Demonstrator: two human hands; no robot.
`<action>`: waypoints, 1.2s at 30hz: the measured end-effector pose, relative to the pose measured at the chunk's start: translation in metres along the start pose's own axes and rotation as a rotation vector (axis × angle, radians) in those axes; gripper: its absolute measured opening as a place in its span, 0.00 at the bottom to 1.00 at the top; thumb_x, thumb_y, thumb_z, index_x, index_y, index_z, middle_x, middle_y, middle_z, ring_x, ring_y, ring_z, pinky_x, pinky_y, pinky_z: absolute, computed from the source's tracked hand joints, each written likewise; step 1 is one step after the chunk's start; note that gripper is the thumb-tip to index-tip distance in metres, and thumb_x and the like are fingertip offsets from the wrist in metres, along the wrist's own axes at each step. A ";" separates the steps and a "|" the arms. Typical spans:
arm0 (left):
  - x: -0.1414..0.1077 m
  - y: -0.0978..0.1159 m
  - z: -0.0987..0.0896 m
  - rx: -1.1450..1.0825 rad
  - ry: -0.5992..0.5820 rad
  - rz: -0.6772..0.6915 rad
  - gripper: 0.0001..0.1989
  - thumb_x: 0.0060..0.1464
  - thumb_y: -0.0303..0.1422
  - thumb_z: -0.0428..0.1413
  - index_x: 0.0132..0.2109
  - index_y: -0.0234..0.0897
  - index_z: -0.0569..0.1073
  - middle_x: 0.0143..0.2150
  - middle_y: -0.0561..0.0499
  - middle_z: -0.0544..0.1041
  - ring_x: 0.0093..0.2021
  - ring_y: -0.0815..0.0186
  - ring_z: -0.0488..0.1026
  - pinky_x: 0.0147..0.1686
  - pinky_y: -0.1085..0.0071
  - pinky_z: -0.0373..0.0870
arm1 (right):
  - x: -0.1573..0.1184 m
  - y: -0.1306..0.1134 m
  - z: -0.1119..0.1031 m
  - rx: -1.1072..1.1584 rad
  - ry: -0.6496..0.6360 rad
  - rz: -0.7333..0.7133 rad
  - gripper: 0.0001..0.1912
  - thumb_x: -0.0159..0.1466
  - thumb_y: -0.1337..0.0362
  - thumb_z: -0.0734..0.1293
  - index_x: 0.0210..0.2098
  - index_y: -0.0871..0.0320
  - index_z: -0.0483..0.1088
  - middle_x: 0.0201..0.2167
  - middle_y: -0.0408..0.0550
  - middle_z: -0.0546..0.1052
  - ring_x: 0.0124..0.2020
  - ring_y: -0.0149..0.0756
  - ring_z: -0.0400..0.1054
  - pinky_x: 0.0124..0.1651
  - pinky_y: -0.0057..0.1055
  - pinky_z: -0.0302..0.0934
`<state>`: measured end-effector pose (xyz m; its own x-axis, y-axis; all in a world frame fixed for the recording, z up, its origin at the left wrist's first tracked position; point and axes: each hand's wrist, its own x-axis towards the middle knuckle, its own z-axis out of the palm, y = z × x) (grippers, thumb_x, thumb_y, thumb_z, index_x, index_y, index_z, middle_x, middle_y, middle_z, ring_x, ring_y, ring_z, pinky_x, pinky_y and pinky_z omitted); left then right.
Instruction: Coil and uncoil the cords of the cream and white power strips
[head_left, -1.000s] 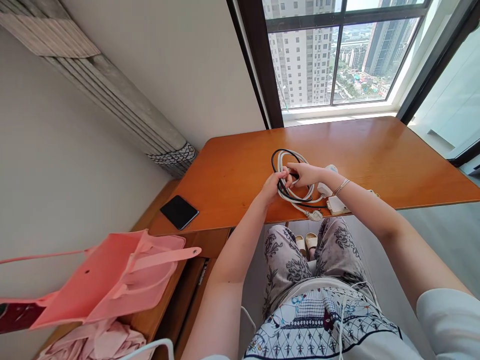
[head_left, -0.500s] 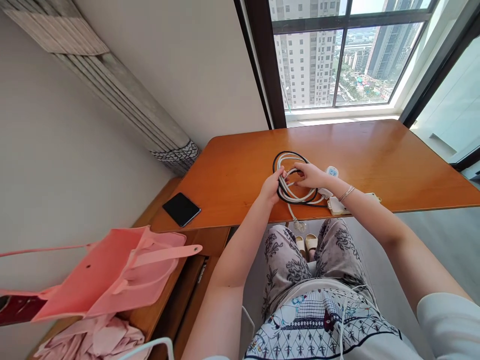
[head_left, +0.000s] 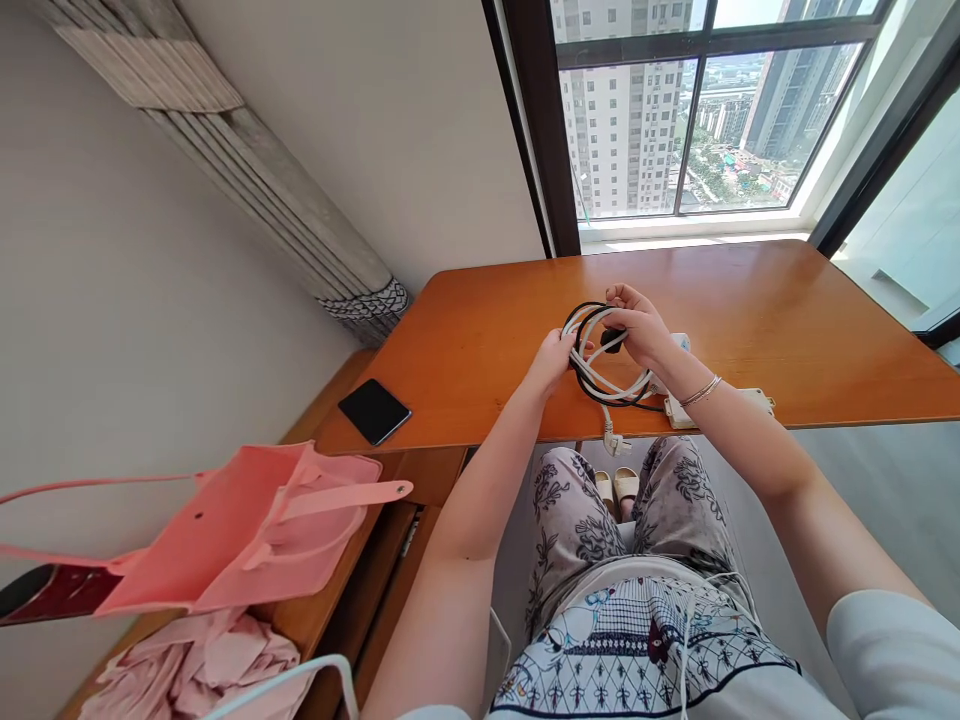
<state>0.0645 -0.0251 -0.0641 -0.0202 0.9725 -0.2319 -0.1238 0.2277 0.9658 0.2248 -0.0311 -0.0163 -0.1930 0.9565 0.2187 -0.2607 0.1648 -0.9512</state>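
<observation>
Black and white cables (head_left: 600, 392) lie looped together in a coil above the wooden table. My left hand (head_left: 556, 356) grips the left side of this coil. At its upper right, my right hand (head_left: 634, 318) is closed round part of the cables, with a black plug (head_left: 612, 340) just below the fingers. A white plug (head_left: 615, 440) hangs over the table's near edge. Partly under my right forearm lies a white power strip (head_left: 681, 412), and a white socket piece (head_left: 681, 342) shows behind my wrist.
The wooden table (head_left: 487, 310) stands before a window. A black phone (head_left: 374, 411) lies at its left end. Beside it are an open pink bag (head_left: 247, 530) and crumpled pink cloth (head_left: 195, 665). My knees are under the near edge.
My right hand has moved up and away from me to the top of the coil, and the black plug now shows. The view has shifted slightly, and my left hand still holds the coil.
</observation>
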 end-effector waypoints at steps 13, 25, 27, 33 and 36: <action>0.000 -0.008 -0.030 0.159 -0.303 -0.175 0.11 0.40 0.27 0.68 0.35 0.37 0.81 0.21 0.55 0.72 0.16 0.75 0.63 0.16 0.79 0.57 | 0.033 -0.079 -0.059 0.257 0.581 -0.277 0.17 0.52 0.80 0.58 0.31 0.51 0.49 0.19 0.31 0.44 0.19 0.25 0.45 0.29 0.24 0.49; 0.024 -0.004 -0.021 0.159 0.021 0.026 0.30 0.52 0.29 0.62 0.63 0.37 0.70 0.41 0.48 0.81 0.32 0.68 0.79 0.35 0.73 0.72 | 0.016 -0.044 -0.052 0.102 0.354 -0.133 0.18 0.52 0.73 0.69 0.30 0.52 0.54 0.21 0.31 0.50 0.21 0.24 0.46 0.27 0.24 0.50; 0.021 -0.008 -0.014 0.094 0.006 0.080 0.35 0.55 0.33 0.63 0.68 0.40 0.64 0.53 0.44 0.79 0.39 0.66 0.81 0.41 0.71 0.73 | 0.019 -0.042 -0.040 0.089 0.302 -0.145 0.19 0.52 0.73 0.70 0.31 0.53 0.55 0.22 0.32 0.52 0.22 0.24 0.49 0.28 0.23 0.49; 0.001 -0.028 0.000 -0.164 0.085 -0.049 0.43 0.54 0.39 0.67 0.71 0.48 0.54 0.58 0.45 0.75 0.45 0.65 0.81 0.37 0.73 0.74 | 0.023 -0.039 -0.029 0.150 0.299 -0.086 0.17 0.50 0.73 0.69 0.31 0.53 0.57 0.22 0.32 0.54 0.22 0.24 0.49 0.27 0.24 0.48; -0.009 -0.047 0.016 -0.242 0.134 0.038 0.48 0.50 0.39 0.70 0.69 0.52 0.51 0.56 0.48 0.75 0.44 0.67 0.80 0.40 0.73 0.76 | 0.023 -0.036 -0.027 0.222 0.328 -0.039 0.16 0.50 0.73 0.69 0.31 0.53 0.57 0.21 0.31 0.55 0.21 0.23 0.49 0.27 0.23 0.49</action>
<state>0.0868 -0.0441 -0.1058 -0.1582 0.9615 -0.2246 -0.3532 0.1574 0.9222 0.2552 -0.0090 0.0166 0.1243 0.9825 0.1386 -0.4671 0.1812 -0.8654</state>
